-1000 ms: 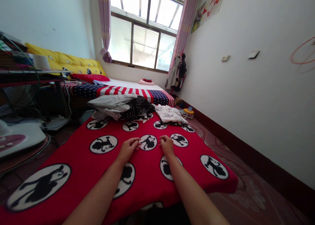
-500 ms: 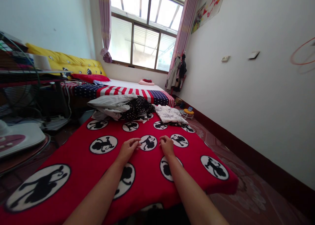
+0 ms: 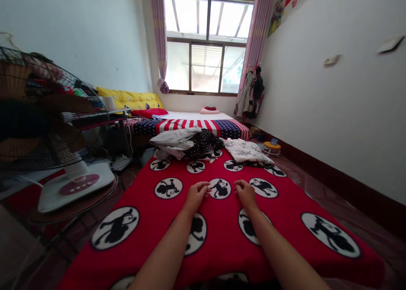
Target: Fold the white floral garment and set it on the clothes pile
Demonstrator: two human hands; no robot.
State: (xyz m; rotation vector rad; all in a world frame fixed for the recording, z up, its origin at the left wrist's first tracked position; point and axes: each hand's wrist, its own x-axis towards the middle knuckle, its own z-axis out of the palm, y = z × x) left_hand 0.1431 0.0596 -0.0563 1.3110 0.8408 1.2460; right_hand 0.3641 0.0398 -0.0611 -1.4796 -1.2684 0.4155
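Observation:
My left hand (image 3: pixel 197 195) hovers over or rests on a red blanket (image 3: pixel 222 226) printed with black monkeys in white circles; I cannot tell if it touches. Its fingers are loosely curved and apart, holding nothing. To its right, my right hand (image 3: pixel 245 192) has the same relaxed, half-curled pose, also with nothing in it. One monkey circle lies between the two hands. Beyond them, a rumpled heap holds a grey garment (image 3: pixel 174 141) and a black dotted garment (image 3: pixel 206 144). A folded white patterned garment (image 3: pixel 245 150) lies to the right of the heap.
At the left an electric fan (image 3: pixel 79 184) stands on a round stool (image 3: pixel 47 216). A bed (image 3: pixel 196 127) with a striped cover is under the window. Clothes (image 3: pixel 250 93) hang in the far corner. A small yellow stool (image 3: pixel 272 146) is by the right wall.
The view has turned left, so the fan now shows and everything has shifted right in the picture. Both hands keep the same pose over the blanket.

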